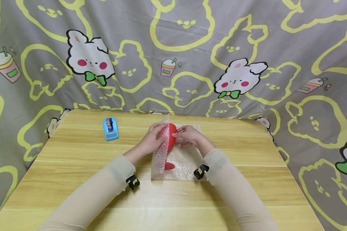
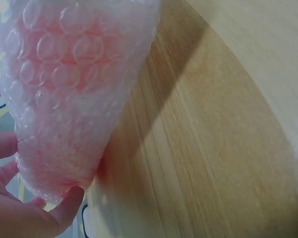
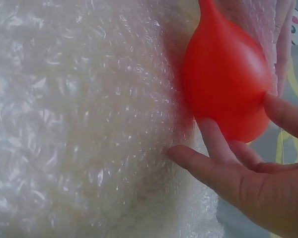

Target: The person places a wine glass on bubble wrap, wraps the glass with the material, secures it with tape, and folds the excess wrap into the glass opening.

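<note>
With its rounded end toward twelve o'clock on the bubble wrap [image 1: 185, 162], the red narrow-necked object [image 1: 172, 132] is pinched by the right hand's [image 1: 190, 134] fingers, apparently for steadiness, while a raised flap [image 1: 159, 158] is held against it by the left hand's [image 1: 151, 139] fingers, seemingly against springing back.

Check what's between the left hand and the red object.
Bubble wrap lies between the left hand and the red object, as the head view shows.
</note>
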`<action>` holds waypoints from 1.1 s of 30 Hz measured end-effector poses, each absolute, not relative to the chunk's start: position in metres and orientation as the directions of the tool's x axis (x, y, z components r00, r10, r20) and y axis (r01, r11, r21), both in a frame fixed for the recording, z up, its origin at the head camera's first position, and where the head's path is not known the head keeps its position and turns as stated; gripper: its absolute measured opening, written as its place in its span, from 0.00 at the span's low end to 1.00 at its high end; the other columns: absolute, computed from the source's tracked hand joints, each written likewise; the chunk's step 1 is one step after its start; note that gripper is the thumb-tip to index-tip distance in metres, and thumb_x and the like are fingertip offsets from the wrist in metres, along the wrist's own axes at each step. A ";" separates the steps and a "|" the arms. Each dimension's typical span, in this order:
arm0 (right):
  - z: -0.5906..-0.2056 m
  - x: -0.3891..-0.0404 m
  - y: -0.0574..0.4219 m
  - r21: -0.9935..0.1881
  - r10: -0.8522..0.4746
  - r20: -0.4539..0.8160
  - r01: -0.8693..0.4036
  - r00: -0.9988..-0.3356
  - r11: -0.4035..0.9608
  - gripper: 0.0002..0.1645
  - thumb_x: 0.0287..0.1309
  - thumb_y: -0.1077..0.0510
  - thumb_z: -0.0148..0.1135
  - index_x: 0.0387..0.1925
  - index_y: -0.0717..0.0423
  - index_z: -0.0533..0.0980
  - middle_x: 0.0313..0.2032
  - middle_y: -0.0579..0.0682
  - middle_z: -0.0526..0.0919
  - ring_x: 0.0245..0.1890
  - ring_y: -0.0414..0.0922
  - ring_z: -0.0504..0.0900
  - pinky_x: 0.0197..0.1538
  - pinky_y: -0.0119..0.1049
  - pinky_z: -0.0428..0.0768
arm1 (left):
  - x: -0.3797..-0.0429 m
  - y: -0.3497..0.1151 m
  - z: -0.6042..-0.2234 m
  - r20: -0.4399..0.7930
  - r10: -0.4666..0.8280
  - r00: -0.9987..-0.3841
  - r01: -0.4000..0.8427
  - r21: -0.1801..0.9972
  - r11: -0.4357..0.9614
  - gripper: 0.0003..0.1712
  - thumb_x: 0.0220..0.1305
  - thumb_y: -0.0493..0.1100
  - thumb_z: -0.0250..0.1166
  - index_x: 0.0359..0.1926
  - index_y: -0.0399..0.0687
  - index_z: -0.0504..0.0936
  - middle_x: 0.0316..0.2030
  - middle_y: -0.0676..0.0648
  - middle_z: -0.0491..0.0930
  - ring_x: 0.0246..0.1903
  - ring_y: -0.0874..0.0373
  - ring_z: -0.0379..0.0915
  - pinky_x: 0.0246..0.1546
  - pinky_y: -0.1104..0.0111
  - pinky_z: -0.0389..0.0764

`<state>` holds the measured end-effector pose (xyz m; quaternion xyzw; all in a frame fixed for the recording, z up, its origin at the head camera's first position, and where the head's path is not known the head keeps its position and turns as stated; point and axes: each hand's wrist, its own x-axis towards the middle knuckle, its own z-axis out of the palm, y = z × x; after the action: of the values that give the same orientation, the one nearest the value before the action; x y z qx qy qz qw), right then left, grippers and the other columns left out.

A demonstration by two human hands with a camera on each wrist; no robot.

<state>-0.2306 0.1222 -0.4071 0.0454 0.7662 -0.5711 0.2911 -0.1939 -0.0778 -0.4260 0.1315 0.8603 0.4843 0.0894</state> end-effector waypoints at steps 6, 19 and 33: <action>-0.408 -0.231 0.122 -0.852 -0.268 -0.494 0.399 -0.827 0.340 0.24 0.67 0.60 0.62 0.58 0.66 0.66 0.55 0.65 0.77 0.56 0.57 0.80 0.55 0.61 0.78 | -0.193 -0.078 -0.426 -0.035 0.315 -0.948 0.135 0.854 0.502 0.34 0.73 0.41 0.59 0.76 0.55 0.60 0.74 0.35 0.48 0.69 0.34 0.58 0.66 0.42 0.64; -0.407 -0.230 0.122 -0.856 -0.282 -0.489 0.391 -0.826 0.340 0.23 0.69 0.59 0.60 0.58 0.67 0.65 0.55 0.63 0.77 0.55 0.56 0.80 0.53 0.60 0.80 | -0.192 -0.079 -0.425 -0.013 0.332 -0.943 0.171 0.837 0.520 0.35 0.72 0.40 0.61 0.76 0.54 0.61 0.74 0.35 0.49 0.68 0.34 0.59 0.65 0.42 0.65; -0.407 -0.231 0.121 -0.853 -0.267 -0.483 0.380 -0.834 0.358 0.23 0.68 0.50 0.62 0.51 0.66 0.72 0.42 0.56 0.83 0.45 0.50 0.83 0.50 0.56 0.82 | -0.193 -0.076 -0.421 -0.047 0.327 -0.944 0.153 0.814 0.560 0.37 0.71 0.43 0.62 0.76 0.59 0.61 0.75 0.36 0.47 0.70 0.32 0.52 0.65 0.39 0.63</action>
<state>-0.2307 0.1213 -0.4075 0.0366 0.7729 -0.5653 0.2860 -0.1934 -0.0759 -0.4215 0.1367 0.8779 0.4486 0.0967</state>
